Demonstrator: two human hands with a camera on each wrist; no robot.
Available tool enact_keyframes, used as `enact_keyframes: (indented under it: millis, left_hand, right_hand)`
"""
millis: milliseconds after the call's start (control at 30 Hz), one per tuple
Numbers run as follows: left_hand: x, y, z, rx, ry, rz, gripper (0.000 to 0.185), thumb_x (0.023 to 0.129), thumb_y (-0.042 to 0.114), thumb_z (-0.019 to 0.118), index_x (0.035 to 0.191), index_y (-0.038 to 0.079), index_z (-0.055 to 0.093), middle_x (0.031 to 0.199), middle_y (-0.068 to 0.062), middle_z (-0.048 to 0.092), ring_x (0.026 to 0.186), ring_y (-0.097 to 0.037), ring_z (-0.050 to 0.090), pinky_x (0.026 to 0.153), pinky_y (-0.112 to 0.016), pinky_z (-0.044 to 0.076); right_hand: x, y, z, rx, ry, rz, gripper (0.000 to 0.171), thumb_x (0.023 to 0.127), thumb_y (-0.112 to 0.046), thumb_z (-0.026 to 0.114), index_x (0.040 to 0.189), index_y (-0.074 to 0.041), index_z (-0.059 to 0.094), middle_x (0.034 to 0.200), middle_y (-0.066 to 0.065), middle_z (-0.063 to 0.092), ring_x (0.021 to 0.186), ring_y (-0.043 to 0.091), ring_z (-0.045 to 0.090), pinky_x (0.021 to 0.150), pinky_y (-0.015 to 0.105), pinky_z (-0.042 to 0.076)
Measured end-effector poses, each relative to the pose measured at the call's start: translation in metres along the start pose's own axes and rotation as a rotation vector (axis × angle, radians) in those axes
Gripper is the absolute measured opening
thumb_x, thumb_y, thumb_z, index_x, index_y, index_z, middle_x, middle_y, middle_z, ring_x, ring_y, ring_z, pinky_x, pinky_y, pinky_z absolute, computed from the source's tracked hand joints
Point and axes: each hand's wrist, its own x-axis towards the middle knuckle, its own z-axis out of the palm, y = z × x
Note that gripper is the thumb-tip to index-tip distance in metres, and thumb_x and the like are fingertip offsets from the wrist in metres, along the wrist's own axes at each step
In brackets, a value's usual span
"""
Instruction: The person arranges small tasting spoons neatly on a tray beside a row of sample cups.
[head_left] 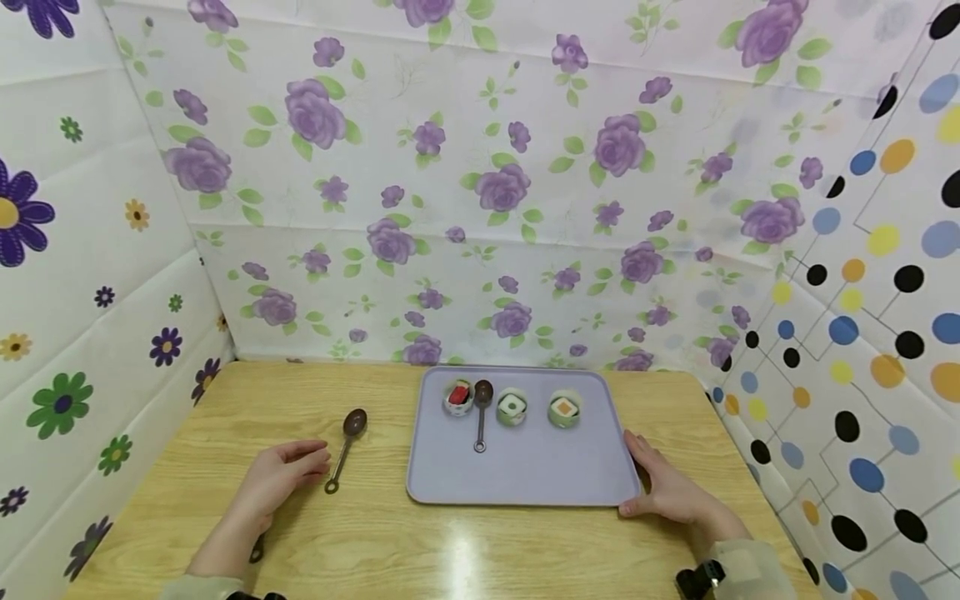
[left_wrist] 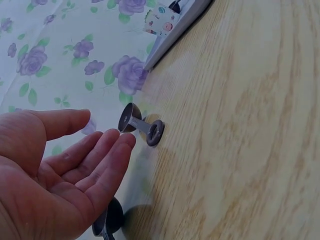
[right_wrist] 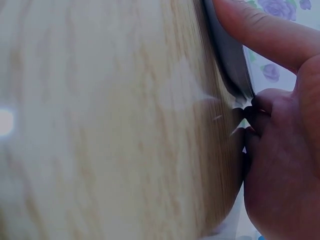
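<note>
Left hand [head_left: 281, 477] lies slack, grip empty, beside spoon [head_left: 347, 446] on desk [head_left: 390, 542], right hand [head_left: 667, 492] pinches tray [head_left: 525, 479] corner, likely steadying it, farther back second spoon [head_left: 482, 412] and three sushi pieces [head_left: 512, 407] on tray.

So, quick count from what we can see. One tray [head_left: 525, 475] on the surface [head_left: 390, 542]. On it we count three sushi rolls: one with a red middle [head_left: 458, 397], one with a white and green middle [head_left: 512, 407], one with an orange middle [head_left: 564, 409]. Spoons: we get two for sure, one on the tray [head_left: 482, 414] and one on the bare surface [head_left: 347, 448]. There's also a dark handle end [head_left: 257, 550] peeking out by the left wrist, and we can't tell whether that's a third spoon. Two hands in view, left [head_left: 279, 482] and right [head_left: 671, 487].
</note>
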Motion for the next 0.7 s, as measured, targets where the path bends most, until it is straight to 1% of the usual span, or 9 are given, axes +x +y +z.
enact_keyframes:
  millis: [200,333,467,600,700]
  left_hand:
    - [-0.0022,0.0013,0.0048,0.022,-0.007,-0.006,0.052,0.109,0.017,0.066,0.148,-0.015,0.052,0.141,-0.030,0.063,0.109,-0.024,0.074,0.093,-0.038,0.062]
    - [-0.0028,0.0036,0.0064,0.037,-0.005,-0.001,0.052,0.108,0.016,0.067,0.147,-0.015,0.053,0.138,-0.029,0.065,0.109,-0.026,0.074,0.093,-0.039,0.063]
    - [-0.0006,0.0048,0.0066,0.080,-0.004,0.002,0.055,0.103,0.015,0.074,0.146,-0.014,0.056,0.132,-0.025,0.070,0.108,-0.024,0.073,0.091,-0.038,0.063]
    - [0.0022,0.0047,0.0077,0.135,-0.002,0.000,0.057,0.097,0.013,0.080,0.144,-0.012,0.059,0.128,-0.021,0.073,0.107,-0.020,0.072,0.089,-0.034,0.062]
    - [0.0035,0.0044,0.0090,0.171,-0.003,0.009,0.058,0.095,0.012,0.082,0.143,-0.011,0.061,0.128,-0.020,0.073,0.108,-0.021,0.072,0.089,-0.030,0.060]
  right_hand:
    - [0.0007,0.0001,-0.0009,-0.012,0.003,-0.004,0.134,0.078,-0.038,0.097,0.170,0.002,0.007,0.174,0.032,0.004,0.158,0.056,-0.002,0.120,0.080,0.001]
    - [0.0004,0.0013,-0.0009,-0.006,-0.005,0.009,0.134,0.079,-0.037,0.097,0.170,0.002,0.006,0.174,0.031,0.003,0.158,0.056,-0.003,0.120,0.079,0.000]
    - [-0.0001,0.0015,-0.0003,0.001,-0.005,0.020,0.135,0.079,-0.036,0.097,0.170,0.001,0.006,0.174,0.032,0.003,0.158,0.056,-0.004,0.120,0.079,-0.001]
    - [-0.0001,0.0006,0.0002,-0.001,-0.002,0.022,0.135,0.078,-0.037,0.097,0.170,0.002,0.006,0.174,0.033,0.003,0.158,0.056,-0.004,0.121,0.079,-0.001]
    - [0.0002,0.0011,0.0007,-0.007,-0.003,0.016,0.135,0.079,-0.038,0.096,0.170,0.002,0.006,0.173,0.033,0.003,0.158,0.056,-0.004,0.121,0.079,-0.001]
